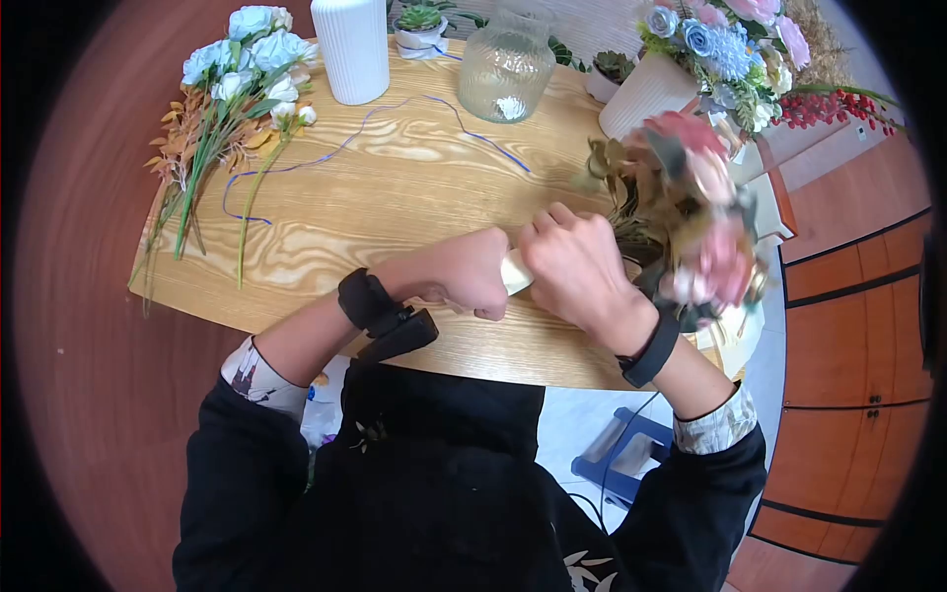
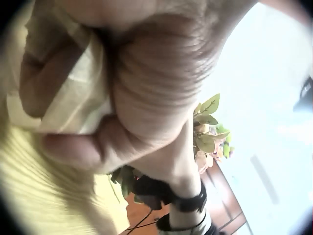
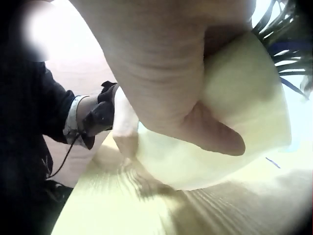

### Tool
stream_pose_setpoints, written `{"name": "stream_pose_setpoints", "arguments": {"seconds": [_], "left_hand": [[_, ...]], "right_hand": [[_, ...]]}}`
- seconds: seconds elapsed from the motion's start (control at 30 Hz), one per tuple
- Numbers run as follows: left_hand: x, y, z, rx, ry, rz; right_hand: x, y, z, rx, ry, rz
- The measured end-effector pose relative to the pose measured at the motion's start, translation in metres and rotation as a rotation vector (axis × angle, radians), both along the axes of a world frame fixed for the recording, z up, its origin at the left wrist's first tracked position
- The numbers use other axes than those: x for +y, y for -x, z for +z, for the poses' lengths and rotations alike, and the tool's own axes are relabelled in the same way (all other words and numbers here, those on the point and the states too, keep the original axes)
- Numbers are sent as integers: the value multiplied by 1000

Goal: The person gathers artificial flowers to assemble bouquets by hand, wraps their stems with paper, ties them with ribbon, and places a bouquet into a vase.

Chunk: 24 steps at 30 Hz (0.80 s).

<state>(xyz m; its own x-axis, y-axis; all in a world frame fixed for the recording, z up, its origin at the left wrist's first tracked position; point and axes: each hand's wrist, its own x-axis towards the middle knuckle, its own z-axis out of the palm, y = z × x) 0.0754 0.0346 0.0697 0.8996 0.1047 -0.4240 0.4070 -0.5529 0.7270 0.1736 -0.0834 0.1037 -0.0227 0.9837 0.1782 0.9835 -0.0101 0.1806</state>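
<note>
Both hands meet over the front of the table around a cream paper wrap (image 1: 515,271). My right hand (image 1: 580,261) grips the wrap about its middle, the thumb lying along its smooth side (image 3: 244,98) in the right wrist view. Stems and a bouquet of pink artificial flowers (image 1: 712,261), blurred, extend from that hand to the right. My left hand (image 1: 473,274) is curled round the wrap's other end, its knuckles close to the right hand. Crinkled, slightly see-through paper (image 2: 80,93) shows between the left fingers and thumb in the left wrist view.
Blue and white artificial flowers (image 1: 247,74) with long stems lie at the left. A thin blue ribbon (image 1: 370,123) curves across the wooden table (image 1: 414,197). Behind stand a white ribbed vase (image 1: 352,49), a glass vase (image 1: 506,69) and a flower-filled vase (image 1: 646,97).
</note>
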Motion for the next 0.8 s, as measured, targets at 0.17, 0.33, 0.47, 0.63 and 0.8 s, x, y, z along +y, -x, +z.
{"name": "stream_pose_setpoints", "arguments": {"seconds": [0.17, 0.33, 0.47, 0.63, 0.8], "left_hand": [[-23, 10, -4, -630, -600, 85], [-11, 2, -1, -383, -383, 92], [-2, 5, 4, -118, 155, 30], [-23, 7, -9, -487, -482, 144], [-5, -3, -28, -329, -56, 109]], "right_hand": [[4, 3, 15, -62, 303, -91], [0, 2, 10, 35, 81, -2], [1, 0, 0, 32, -55, 76], [5, 4, 18, -11, 283, -48], [4, -2, 13, -113, 119, 45]]}}
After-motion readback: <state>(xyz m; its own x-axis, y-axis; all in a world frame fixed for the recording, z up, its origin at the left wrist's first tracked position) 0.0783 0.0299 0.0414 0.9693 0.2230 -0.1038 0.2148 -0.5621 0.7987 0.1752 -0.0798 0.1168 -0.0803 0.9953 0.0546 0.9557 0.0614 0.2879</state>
